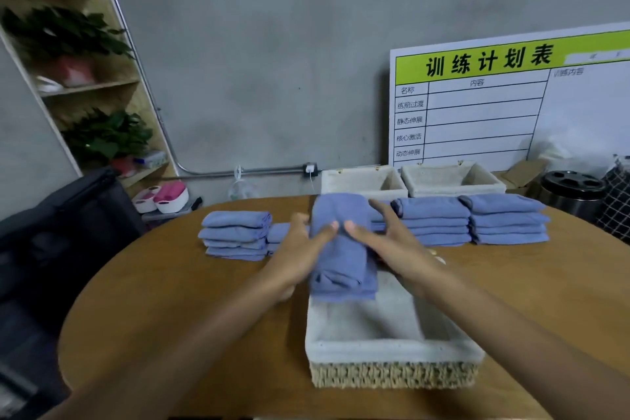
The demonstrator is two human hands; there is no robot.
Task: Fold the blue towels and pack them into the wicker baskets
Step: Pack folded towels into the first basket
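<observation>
A stack of folded blue towels (342, 259) is held over the far end of the near wicker basket (392, 349), which has a white cloth liner. My left hand (300, 249) grips the stack from the left and my right hand (387, 240) grips it from the right, with a digit of each hand meeting on top. Inside the basket only the liner shows. More folded blue towels stand in piles on the round wooden table (170, 283): one at the left (235, 235), a low one (279, 235) partly hidden by my left hand, and two at the right (433, 222) (508, 218).
Two more lined baskets (361, 181) (450, 177) stand at the table's far edge. A white schedule board (494, 106) leans on the wall behind them. A metal bin (572, 193) is at the far right, a dark chair (68, 222) at the left.
</observation>
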